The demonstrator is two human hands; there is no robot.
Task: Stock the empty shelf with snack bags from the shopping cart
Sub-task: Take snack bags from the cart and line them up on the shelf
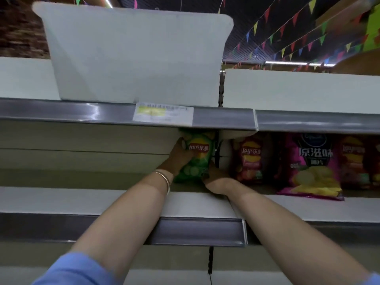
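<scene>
At the far right end of the empty shelf, my left hand and right hand grip the green snack bag by its sides; it looks light, puffy, crushable.

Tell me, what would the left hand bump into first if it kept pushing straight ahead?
Probably the shelf's back wall. The left hand grips the green bag and points deep into the shelf; nothing else shows behind, though depth is hard to judge.
</scene>
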